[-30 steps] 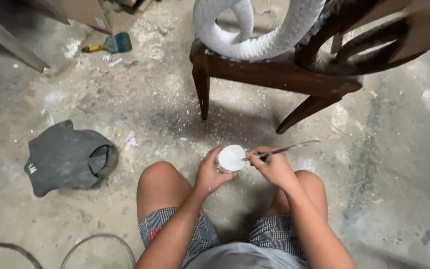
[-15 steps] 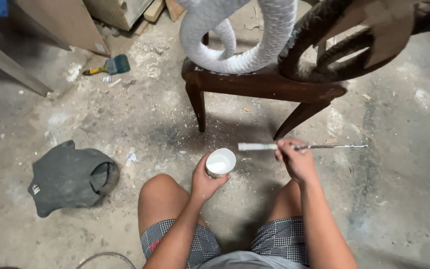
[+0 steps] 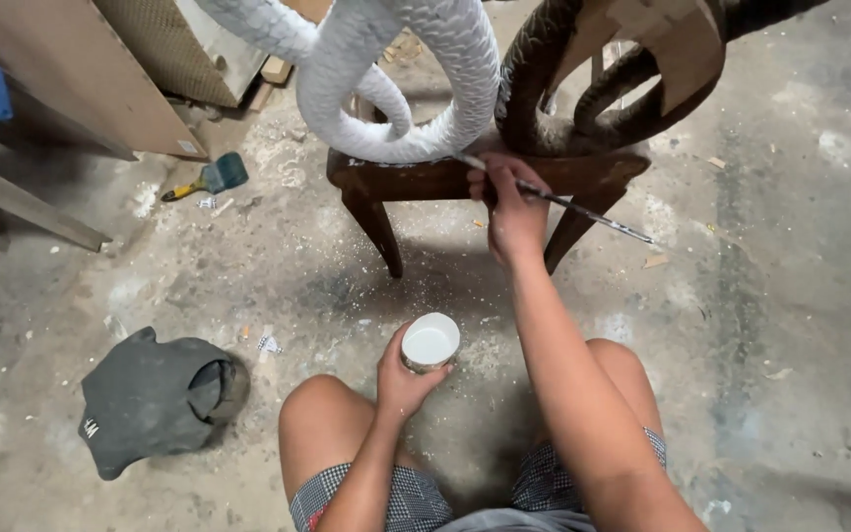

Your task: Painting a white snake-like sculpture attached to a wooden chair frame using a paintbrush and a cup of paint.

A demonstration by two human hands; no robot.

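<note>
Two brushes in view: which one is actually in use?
The thin long-handled brush in the right hand, its tip against the white scaled coil. The wide green brush lies untouched on the floor at left.

Two hands: left hand (image 3: 401,379), right hand (image 3: 512,212). One thin brush (image 3: 583,209), one small white cup (image 3: 430,343). One wooden stool (image 3: 465,182) at top centre, one white scaled carving (image 3: 396,59), one dark carving (image 3: 632,69). One green-handled wide brush (image 3: 211,177) upper left. One dark cap (image 3: 155,394) lower left.
</note>
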